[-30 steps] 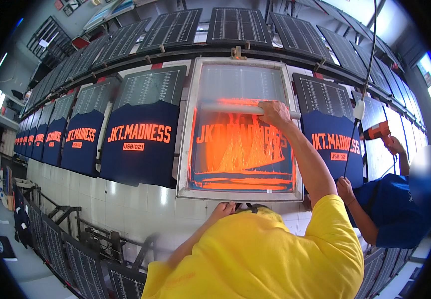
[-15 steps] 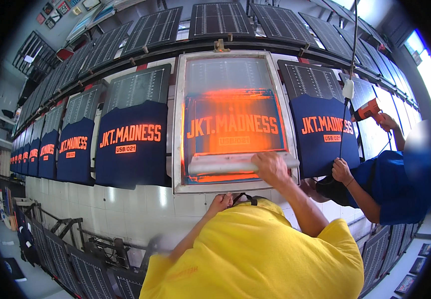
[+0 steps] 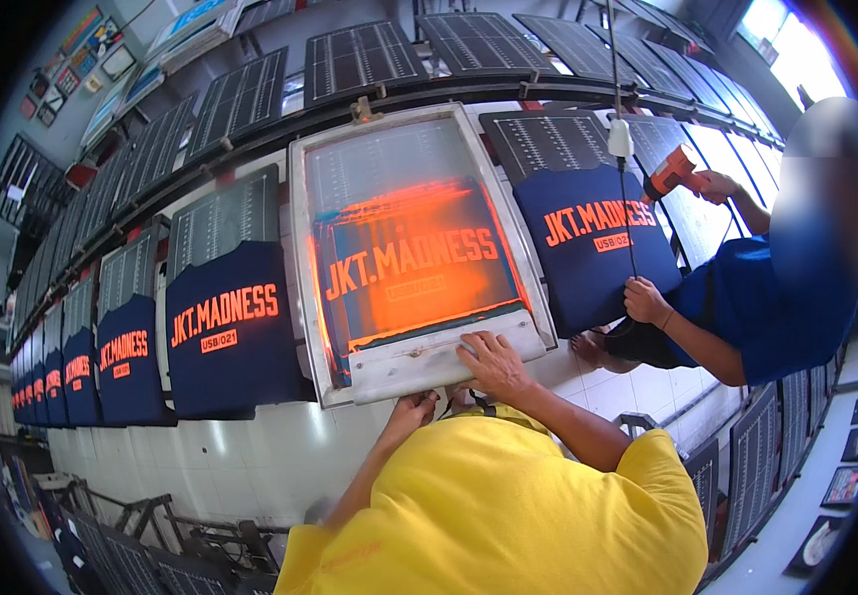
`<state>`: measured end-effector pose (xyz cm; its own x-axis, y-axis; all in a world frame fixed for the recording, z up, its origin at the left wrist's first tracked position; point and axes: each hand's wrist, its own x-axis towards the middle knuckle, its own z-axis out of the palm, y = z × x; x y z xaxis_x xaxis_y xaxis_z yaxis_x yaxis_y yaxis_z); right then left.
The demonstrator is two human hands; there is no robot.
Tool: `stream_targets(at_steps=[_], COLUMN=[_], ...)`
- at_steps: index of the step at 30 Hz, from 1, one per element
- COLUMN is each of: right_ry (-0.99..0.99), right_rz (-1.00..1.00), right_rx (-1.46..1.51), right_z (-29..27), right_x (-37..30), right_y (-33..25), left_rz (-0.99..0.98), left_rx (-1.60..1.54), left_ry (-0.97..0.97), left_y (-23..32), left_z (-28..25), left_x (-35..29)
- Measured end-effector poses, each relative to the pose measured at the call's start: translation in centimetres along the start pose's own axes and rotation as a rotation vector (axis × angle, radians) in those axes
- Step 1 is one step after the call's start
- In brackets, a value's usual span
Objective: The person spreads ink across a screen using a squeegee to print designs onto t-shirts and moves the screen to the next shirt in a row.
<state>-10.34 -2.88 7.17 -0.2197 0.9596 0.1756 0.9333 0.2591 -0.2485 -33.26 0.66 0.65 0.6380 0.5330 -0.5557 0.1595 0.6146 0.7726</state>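
Note:
My right hand (image 3: 493, 364) rests on a long pale squeegee (image 3: 389, 363), fingers over its top edge and thumb beneath. The squeegee lies across the near end of a screen-printing frame (image 3: 304, 228). Bright orange ink (image 3: 404, 309) covers much of the mesh, and blocky lettering shows through it. Below the frame's near edge my left hand (image 3: 411, 412) is closed, close to my body; whatever its fingers hold is hidden. A dark strap shows beside it, at the waist of my yellow shirt.
Navy T-shirts (image 3: 201, 382) with orange lettering lie on boards in a row leftward. Another navy T-shirt (image 3: 588, 288) lies right of the frame. There a co-worker in blue holds an orange heat gun (image 3: 675, 171) over it, and a cable (image 3: 627, 218) hangs down.
The squeegee has come toward me to the near end of the frame and leans flatter. My right hand moved with it, its fingers now spread on top. The whole view has turned.

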Motion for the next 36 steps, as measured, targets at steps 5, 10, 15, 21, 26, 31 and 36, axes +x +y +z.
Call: stream_targets(at_steps=[5,10,15,21,26,31,36], right_ry=[0.116,0.350,0.484,0.440,0.535,0.599,0.633], right_rz=[0.015,0.297,0.565,0.799,0.867,0.923,0.933], right_rx=[0.176,0.189,0.108,0.368,0.504,0.560,0.599], right_z=[-1.2,-1.9,-1.7,1.3,4.3,4.4,4.1], right_x=[-0.3,-0.6,-3.1,-4.1,-3.2,-2.9,-2.7], right_y=[0.2,4.7,9.7,13.0,14.1,14.3,14.2], left_rz=[-0.029,0.065,0.124,0.548,0.417,0.329,0.366], left_rx=[0.022,0.519,0.201,0.539,0.966,0.735,0.679], left_ry=[-0.058,-0.066,0.091,0.850,0.909,0.889,0.892], left_y=[1.0,0.6,5.9,6.1,1.9,3.7,4.8], left_z=[-0.2,-2.3,-7.0,-14.2,-18.8,-17.5,-17.0], left_x=[-0.4,-2.4,-8.5,-5.8,-2.9,-2.6,-3.2])
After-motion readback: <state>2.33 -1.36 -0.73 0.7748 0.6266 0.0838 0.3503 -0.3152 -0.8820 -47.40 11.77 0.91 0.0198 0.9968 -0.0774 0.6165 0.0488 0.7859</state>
